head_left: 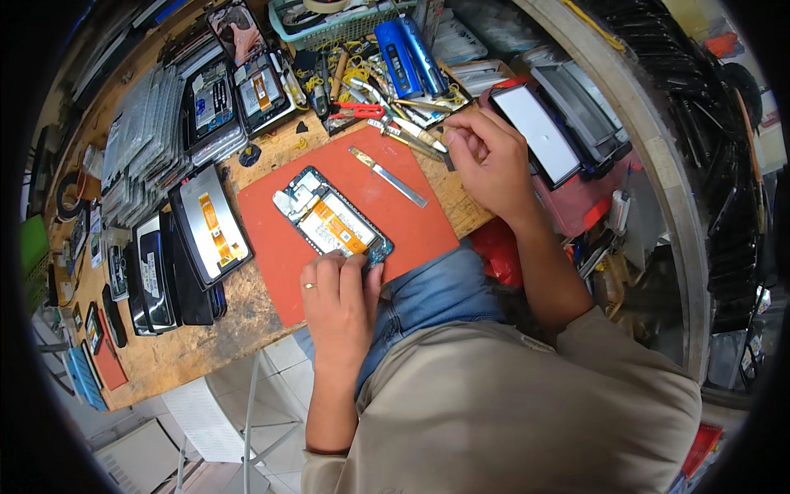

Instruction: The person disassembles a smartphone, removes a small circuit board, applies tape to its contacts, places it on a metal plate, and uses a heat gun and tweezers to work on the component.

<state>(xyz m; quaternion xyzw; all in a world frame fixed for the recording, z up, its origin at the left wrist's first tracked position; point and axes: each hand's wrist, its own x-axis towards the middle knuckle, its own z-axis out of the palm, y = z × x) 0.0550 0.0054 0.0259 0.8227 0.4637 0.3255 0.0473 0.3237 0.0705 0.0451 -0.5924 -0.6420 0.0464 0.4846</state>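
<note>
An opened smartphone [324, 198] lies tilted on an orange-red work mat [280, 288]. Its battery, circuit board and a wide orange ribbon cable [339, 228] are exposed. My left hand [337, 298], a ring on one finger, grips the phone's near end between thumb and fingers. A flat metal blade-like tool [387, 175] rests on the mat to the right of the phone. My right hand [491, 165] is raised past the mat's far right edge, fingers curled together beside a bundle of pen-like tools [415, 132]. Whatever its fingertips pinch, if anything, is hidden.
Beyond the mat lie red-handled pliers [358, 110], blue cylindrical tools [403, 62] and a pale green basket [329, 33]. At left are a loose display panel [210, 222], other opened phones [262, 89] and stacked clear plastic cases [144, 140]. A white-screened device [536, 136] stands at right.
</note>
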